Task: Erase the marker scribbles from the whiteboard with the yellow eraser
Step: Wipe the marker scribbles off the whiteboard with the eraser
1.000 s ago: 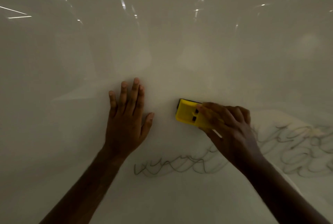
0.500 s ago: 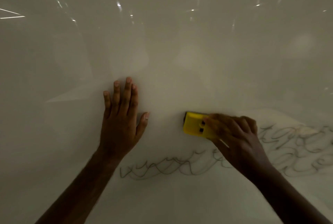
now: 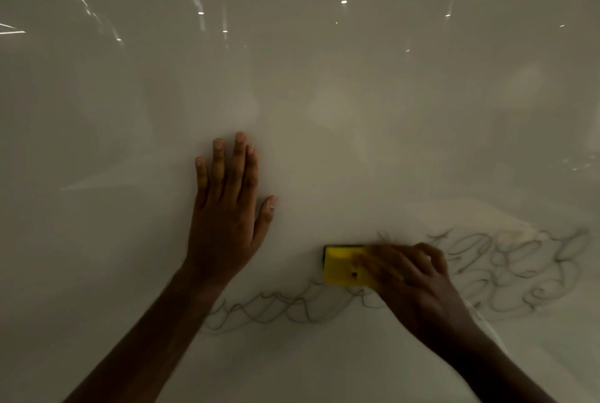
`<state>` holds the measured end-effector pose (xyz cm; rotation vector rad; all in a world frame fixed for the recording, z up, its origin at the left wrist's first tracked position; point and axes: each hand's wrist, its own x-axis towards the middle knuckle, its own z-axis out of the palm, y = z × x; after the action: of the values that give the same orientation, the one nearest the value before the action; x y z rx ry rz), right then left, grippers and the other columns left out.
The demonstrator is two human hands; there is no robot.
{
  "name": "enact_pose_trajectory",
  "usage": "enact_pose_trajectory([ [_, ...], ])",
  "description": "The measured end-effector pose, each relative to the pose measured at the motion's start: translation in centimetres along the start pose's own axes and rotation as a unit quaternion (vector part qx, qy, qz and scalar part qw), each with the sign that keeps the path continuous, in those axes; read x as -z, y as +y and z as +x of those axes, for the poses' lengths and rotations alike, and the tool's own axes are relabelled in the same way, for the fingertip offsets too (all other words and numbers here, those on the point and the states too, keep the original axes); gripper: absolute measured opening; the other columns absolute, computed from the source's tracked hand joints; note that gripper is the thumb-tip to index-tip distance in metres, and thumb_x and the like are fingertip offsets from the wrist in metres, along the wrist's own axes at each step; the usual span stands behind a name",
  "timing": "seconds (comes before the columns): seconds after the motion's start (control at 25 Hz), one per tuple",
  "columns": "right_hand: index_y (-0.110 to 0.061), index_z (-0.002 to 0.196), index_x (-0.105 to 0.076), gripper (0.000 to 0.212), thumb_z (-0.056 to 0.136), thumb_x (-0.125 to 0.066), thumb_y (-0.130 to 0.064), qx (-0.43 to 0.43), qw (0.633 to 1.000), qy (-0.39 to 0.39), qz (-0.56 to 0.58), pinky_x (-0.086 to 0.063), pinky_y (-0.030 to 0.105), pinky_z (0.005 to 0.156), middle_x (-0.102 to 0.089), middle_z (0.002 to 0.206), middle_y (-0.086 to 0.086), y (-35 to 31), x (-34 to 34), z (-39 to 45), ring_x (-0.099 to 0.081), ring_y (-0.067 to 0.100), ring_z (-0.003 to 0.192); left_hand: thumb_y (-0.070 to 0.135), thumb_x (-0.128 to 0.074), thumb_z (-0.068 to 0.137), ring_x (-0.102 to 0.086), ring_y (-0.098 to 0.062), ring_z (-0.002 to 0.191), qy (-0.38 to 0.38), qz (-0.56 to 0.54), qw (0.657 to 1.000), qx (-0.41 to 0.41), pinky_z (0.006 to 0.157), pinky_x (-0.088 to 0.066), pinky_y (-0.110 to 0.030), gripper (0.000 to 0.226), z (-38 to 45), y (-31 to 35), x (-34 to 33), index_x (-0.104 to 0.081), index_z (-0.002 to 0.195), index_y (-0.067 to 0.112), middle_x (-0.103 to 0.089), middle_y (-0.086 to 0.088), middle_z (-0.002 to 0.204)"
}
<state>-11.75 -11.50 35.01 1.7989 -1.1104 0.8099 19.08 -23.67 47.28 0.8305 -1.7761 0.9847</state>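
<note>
Whiteboard (image 3: 324,94) — glossy, off-white, dimly lit, filling the whole view; no frame or edge shows. Small bright points and streaks of reflected light (image 3: 201,13) are scattered across its surface well above both hands, with a thin bright line at the far upper left. Soft, blurred reflections of the room sit above the hands, too vague to read.

Left hand (image 3: 227,217) — flat on the board, palm down, fingers straight and close together, thumb spread toward the right hand; it holds nothing. Bare forearm runs down to the lower left.

Right hand (image 3: 412,279) — fingers curled over the yellow eraser (image 3: 342,268), pressing it to the board; blurred. The eraser's uncovered end points toward the left hand, with a dark strip along its edge, and it lies lower than the left palm.

Marker scribbles (image 3: 285,308): a grey zigzag line runs below the eraser and between the two wrists; looped scrawl (image 3: 519,269) lies beyond the right hand on its outer side, faint and smeared in places.

Board between the hands and above the eraser — unmarked
</note>
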Motion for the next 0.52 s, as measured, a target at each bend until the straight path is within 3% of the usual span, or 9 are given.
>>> enact_pose_trajectory([
  [0.12, -0.031, 0.159, -0.051, 0.05, 0.111, -0.061, -0.041, -0.057, 0.997, 0.043, 0.008, -0.043, 0.049, 0.102, -0.062, 0.151, -0.003, 2.8, 1.5, 3.1, -0.063, 0.026, 0.127, 0.043, -0.042, 0.112, 0.003, -0.038, 0.167, -0.007, -0.01, 1.0, 0.012, 0.135, 0.003, -0.055, 0.078, 0.5, 1.0, 0.0, -0.018, 0.17, -0.003, -0.01, -0.024, 0.178],
  [0.24, -0.029, 0.157, -0.056, 0.05, 0.11, -0.065, -0.04, -0.06, 0.996, 0.065, 0.024, -0.047, 0.051, 0.1, -0.063, 0.151, -0.004, 2.5, 1.3, 5.0, -0.065, 0.025, 0.126, 0.042, -0.042, 0.111, 0.003, -0.038, 0.167, -0.012, -0.017, 1.0, 0.022, 0.136, 0.001, -0.056, 0.078, 0.9, 1.8, -0.1, -0.017, 0.17, -0.003, -0.007, -0.022, 0.179],
  [0.4, -0.034, 0.159, -0.054, 0.06, 0.103, -0.076, -0.028, 0.01, 1.0, 0.015, 0.021, -0.047, 0.05, 0.101, -0.061, 0.153, -0.009, 1.5, 0.1, 0.6, -0.063, 0.021, 0.128, 0.036, -0.042, 0.111, 0.002, -0.039, 0.167, -0.014, -0.022, 0.999, 0.032, 0.136, -0.001, -0.056, 0.076, 1.1, 2.8, -0.1, -0.018, 0.168, -0.006, -0.005, -0.024, 0.178],
  [0.52, -0.036, 0.159, -0.052, 0.062, 0.101, -0.075, -0.027, 0.014, 1.0, -0.003, 0.019, -0.048, 0.051, 0.1, -0.062, 0.151, -0.008, 3.2, 0.3, -3.0, -0.064, 0.022, 0.126, 0.034, -0.04, 0.111, -0.001, -0.041, 0.166, -0.017, -0.024, 0.999, 0.035, 0.136, -0.002, -0.056, 0.075, 1.4, 3.3, 0.0, -0.017, 0.167, -0.009, -0.008, -0.029, 0.177],
])
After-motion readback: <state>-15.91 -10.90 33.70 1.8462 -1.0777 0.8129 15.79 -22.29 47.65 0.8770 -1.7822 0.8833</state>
